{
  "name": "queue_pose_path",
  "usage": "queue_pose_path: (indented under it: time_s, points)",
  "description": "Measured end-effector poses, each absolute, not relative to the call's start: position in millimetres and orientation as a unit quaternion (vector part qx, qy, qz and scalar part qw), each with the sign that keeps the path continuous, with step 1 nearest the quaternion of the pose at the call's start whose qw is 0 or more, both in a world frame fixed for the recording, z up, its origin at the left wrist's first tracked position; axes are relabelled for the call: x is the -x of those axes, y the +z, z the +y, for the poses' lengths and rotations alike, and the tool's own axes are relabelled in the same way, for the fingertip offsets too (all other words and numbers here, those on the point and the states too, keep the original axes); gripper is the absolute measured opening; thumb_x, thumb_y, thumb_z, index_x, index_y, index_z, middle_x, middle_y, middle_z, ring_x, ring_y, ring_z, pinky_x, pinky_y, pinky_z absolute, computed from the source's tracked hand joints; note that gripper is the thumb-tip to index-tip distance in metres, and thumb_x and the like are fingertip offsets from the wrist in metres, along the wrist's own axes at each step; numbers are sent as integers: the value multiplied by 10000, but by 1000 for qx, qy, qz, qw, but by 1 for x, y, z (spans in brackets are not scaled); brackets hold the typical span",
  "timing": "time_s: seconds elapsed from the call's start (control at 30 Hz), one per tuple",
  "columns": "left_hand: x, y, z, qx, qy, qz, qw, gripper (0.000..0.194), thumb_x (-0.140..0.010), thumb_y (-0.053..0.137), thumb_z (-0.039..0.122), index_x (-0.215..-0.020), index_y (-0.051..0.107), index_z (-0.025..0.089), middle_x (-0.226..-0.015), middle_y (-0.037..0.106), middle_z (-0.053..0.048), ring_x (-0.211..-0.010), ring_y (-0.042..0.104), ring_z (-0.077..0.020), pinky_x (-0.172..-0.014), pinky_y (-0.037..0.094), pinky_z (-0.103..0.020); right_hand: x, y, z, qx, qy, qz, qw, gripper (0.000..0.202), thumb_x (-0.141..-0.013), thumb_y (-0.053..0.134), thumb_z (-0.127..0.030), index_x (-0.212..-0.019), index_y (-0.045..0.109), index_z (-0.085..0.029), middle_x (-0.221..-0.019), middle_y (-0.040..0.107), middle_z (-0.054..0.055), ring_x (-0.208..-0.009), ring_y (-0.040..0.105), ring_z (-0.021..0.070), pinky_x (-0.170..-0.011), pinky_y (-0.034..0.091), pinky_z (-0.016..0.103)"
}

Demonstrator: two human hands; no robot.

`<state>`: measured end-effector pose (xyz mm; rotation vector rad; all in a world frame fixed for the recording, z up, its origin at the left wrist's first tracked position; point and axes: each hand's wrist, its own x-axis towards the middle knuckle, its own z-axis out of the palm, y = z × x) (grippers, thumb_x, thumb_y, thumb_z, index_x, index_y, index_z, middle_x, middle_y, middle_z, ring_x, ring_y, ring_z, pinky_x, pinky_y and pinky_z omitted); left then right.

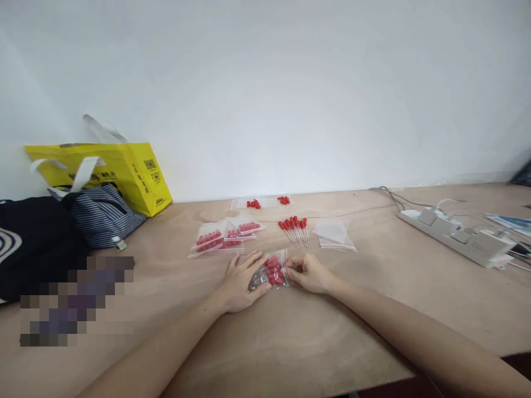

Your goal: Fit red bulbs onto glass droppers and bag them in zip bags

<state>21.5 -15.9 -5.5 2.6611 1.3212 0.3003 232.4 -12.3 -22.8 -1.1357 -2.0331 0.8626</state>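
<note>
A clear zip-lock bag (274, 271) with several red-bulbed droppers inside lies on the table between my hands. My left hand (244, 283) rests over its left end, thumb and fingers holding it from both sides. At the bag's right edge, by the seal, my right hand (309, 272) pinches the plastic between thumb and curled fingers. Just behind, loose droppers (294, 226) with red bulbs and thin clear tubes lie fanned out. Filled zip-lock bags (209, 241) overlap to their left. On the right sits a small stack of flat zip-lock bags (334, 233).
Near the wall lies another clear bag (267, 203) with red-bulbed pieces. A yellow bag (145, 177), a striped pouch (103, 215) and a black bag (37, 243) stand at left. A white power strip (452, 237) with plugs and cables is at right.
</note>
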Motion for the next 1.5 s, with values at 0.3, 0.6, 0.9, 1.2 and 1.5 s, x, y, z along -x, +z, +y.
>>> queue_pose_path:
  time_s: [0.3, 0.6, 0.9, 1.2, 1.5]
  points:
    - [-22, -5, -16, -888, 103, 442, 74, 582, -784, 438, 468, -1287, 327, 198, -1353, 335, -119, -1252, 274, -259, -1012, 146, -534, -229, -32, -6, 400, 330, -768, 375, 148, -707, 508, -136, -698, 651, -172, -668, 628, -4, -574, 528, 103, -534, 401, 196]
    - [-22, -5, -14, -895, 118, 424, 76, 574, -767, 475, 450, -1268, 362, 193, -1322, 376, -125, -1227, 308, -273, -998, 186, -522, -232, -30, -10, 344, 296, -811, 369, 215, -667, 475, -49, -693, 644, -179, -725, 607, -10, -586, 523, 78, -504, 372, 167]
    - [-19, 4, -12, -937, 120, 317, 81, 446, -758, 530, 409, -1185, 462, 301, -1208, 514, -45, -1121, 428, -248, -970, 195, -519, -267, -19, 6, 389, 156, -840, 345, 345, -670, 543, -101, -996, 585, -206, -973, 555, 48, -640, 512, 94, -566, 424, 216]
    - [-11, -3, 3, -905, 257, 337, -42, 233, -816, 460, 243, -997, 606, 250, -1036, 615, -40, -1022, 505, -205, -930, 310, -448, -262, -23, -2, 340, 31, -897, 280, 190, -769, 539, -241, -939, 621, -218, -825, 610, 42, -777, 544, 160, -722, 375, 303]
    - [-22, 3, -17, -932, 219, 268, 108, 438, -713, 587, 394, -1116, 548, 225, -1153, 565, -69, -1081, 498, -223, -922, 405, -383, -266, -19, -7, 325, 29, -910, 254, 150, -746, 523, -189, -827, 648, -215, -782, 614, 18, -720, 544, 134, -710, 319, 306]
